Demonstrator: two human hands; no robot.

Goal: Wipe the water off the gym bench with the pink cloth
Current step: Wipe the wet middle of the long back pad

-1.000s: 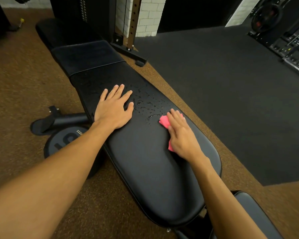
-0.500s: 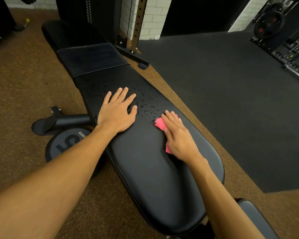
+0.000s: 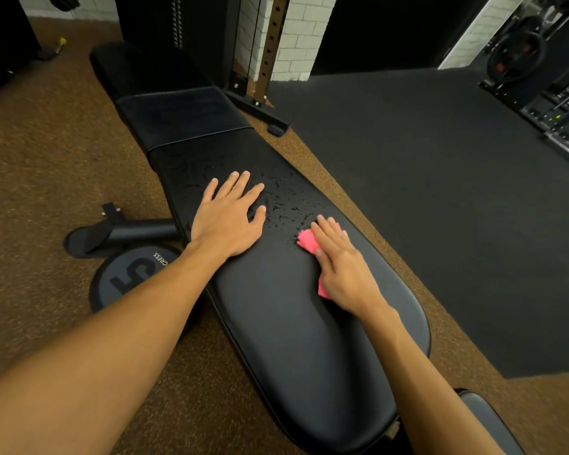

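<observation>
Change: the right hand (image 3: 345, 267) has slid the pink cloth (image 3: 307, 239) a little toward the middle of the pad over the last second, closer to the left hand (image 3: 229, 218), which has stayed planted
Meaning: the cloth's front corner now meets the near fringe of the water drops (image 3: 283, 208); most of the wet patch lies beyond it, so the wiping looks barely begun
Hands: left flat with fingers spread, holding nothing, bracing on the gym bench (image 3: 293, 339); right laid flat with straight fingers, pressing the cloth down
Cloth: on the pad under the right palm, near the pad's right edge
Edges: drops run close to the right rim; a careless stroke could push water onto the floor
Room: open pad ahead up to the seam; the left hand sits on the wet zone and would need to move; weight plate (image 3: 128, 277) lies on the floor, clear of the strokes
</observation>
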